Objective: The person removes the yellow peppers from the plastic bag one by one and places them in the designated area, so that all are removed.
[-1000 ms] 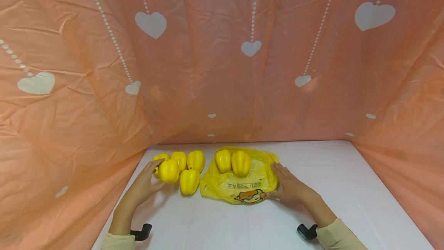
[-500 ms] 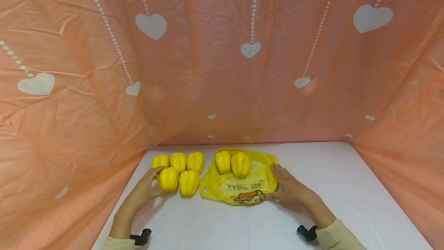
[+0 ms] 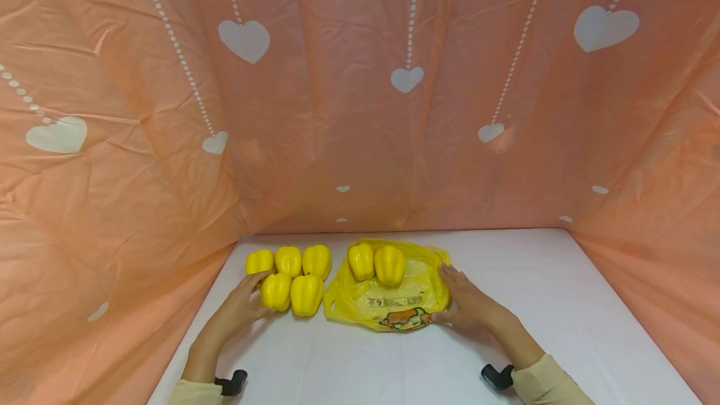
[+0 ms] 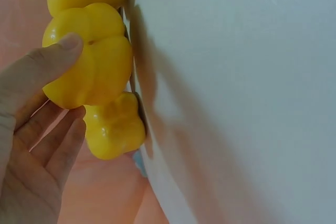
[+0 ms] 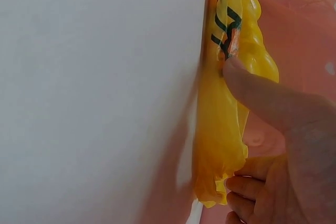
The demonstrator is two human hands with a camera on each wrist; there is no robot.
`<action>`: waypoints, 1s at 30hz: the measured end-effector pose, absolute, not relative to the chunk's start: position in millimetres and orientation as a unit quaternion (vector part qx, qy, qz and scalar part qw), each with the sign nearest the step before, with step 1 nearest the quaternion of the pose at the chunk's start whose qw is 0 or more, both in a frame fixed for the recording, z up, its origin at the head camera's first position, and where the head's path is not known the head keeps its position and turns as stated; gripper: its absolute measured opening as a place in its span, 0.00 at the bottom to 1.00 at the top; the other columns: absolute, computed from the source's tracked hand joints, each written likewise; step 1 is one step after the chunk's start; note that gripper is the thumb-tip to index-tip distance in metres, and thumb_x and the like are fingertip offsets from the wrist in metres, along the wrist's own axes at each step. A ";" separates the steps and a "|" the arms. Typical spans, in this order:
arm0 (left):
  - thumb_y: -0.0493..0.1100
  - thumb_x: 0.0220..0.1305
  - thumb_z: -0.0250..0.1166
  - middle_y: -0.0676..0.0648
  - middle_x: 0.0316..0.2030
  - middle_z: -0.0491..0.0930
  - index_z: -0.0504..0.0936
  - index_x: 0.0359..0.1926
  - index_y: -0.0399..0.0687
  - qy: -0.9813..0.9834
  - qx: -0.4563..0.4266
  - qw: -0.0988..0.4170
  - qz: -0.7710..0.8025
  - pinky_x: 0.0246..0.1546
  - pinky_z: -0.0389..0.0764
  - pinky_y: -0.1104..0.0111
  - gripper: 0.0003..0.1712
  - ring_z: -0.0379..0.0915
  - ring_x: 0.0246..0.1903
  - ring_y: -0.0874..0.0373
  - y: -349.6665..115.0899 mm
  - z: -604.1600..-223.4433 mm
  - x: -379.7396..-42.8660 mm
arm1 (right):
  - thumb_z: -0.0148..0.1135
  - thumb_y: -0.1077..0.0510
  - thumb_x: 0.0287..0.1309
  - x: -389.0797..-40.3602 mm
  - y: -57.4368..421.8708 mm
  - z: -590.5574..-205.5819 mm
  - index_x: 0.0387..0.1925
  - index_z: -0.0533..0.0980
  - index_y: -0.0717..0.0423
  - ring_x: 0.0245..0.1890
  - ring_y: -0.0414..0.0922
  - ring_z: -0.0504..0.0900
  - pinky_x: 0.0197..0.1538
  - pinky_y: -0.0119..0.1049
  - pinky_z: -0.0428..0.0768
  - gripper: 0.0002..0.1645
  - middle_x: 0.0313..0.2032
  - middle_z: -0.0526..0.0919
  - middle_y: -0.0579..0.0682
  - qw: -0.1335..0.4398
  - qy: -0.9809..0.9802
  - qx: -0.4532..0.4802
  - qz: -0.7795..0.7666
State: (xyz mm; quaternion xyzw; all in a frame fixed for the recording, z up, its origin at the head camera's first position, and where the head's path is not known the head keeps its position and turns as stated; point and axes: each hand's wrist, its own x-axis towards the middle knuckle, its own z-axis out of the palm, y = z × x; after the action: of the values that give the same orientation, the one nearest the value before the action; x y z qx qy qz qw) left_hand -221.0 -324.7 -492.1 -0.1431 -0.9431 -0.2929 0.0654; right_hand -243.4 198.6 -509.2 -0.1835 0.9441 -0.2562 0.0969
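Note:
At the front left of a cluster, my left hand (image 3: 239, 302) holds a yellow bell pepper (image 3: 275, 292). In the left wrist view the thumb (image 4: 65, 45) lies on the face of this pepper (image 4: 100, 66), with the fingers round its other side. Another yellow bell pepper (image 3: 307, 295) stands right beside it, and several more (image 3: 289, 262) line up behind. Two yellow bell peppers (image 3: 390, 265) rest on a flattened yellow plastic bag (image 3: 424, 286). My right hand (image 3: 472, 302), fingers extended, touches the bag's right edge; its thumb (image 5: 244, 74) lies against the printed side.
All of this is on a white table (image 3: 360, 367). Orange cloth (image 3: 478, 174) with white hearts hangs behind it and along both sides. A black wrist mount (image 3: 232, 383) sits on the left wrist, another (image 3: 497, 377) on the right.
My left hand has lowered the bell pepper towards me to the front of the cluster, then shifted it slightly right against its neighbour. The right hand and the bag have stayed put.

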 end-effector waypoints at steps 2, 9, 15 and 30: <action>0.38 0.56 0.84 0.26 0.67 0.73 0.71 0.71 0.28 -0.941 -0.151 0.069 -0.293 0.67 0.72 0.33 0.46 0.74 0.64 0.28 -324.8 -493.6 -221.8 | 0.78 0.35 0.59 -243.6 198.6 -509.5 0.84 0.49 0.66 0.83 0.68 0.47 0.82 0.65 0.51 0.71 0.84 0.48 0.66 0.098 0.944 -0.180 -0.257; 0.36 0.56 0.83 0.26 0.66 0.74 0.70 0.71 0.28 -0.939 -0.163 0.078 -0.292 0.67 0.72 0.34 0.46 0.74 0.64 0.27 -326.0 -500.2 -224.9 | 0.78 0.35 0.59 -243.6 199.4 -511.4 0.84 0.49 0.66 0.83 0.67 0.47 0.82 0.64 0.51 0.71 0.84 0.48 0.66 0.097 0.946 -0.175 -0.255; 0.34 0.56 0.83 0.26 0.67 0.73 0.69 0.73 0.29 -0.938 -0.158 0.072 -0.300 0.68 0.70 0.32 0.47 0.73 0.64 0.26 -326.8 -503.3 -226.3 | 0.79 0.35 0.58 -243.3 199.2 -511.6 0.84 0.49 0.67 0.83 0.68 0.48 0.82 0.64 0.51 0.71 0.84 0.48 0.67 0.094 0.945 -0.178 -0.256; 0.43 0.61 0.81 0.26 0.73 0.67 0.65 0.76 0.29 -0.940 -0.171 0.056 -0.291 0.72 0.61 0.29 0.51 0.61 0.73 0.24 -323.2 -496.0 -224.6 | 0.78 0.36 0.59 -242.7 199.9 -510.2 0.84 0.49 0.68 0.83 0.68 0.48 0.82 0.64 0.51 0.71 0.84 0.48 0.68 0.094 0.943 -0.187 -0.260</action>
State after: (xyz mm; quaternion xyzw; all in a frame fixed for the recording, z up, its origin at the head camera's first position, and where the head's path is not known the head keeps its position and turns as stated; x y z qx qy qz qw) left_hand -224.6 -323.2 -496.0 -0.1714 -0.9397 -0.2907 0.0556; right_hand -242.7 199.9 -510.2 -0.1869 0.9427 -0.2597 0.0941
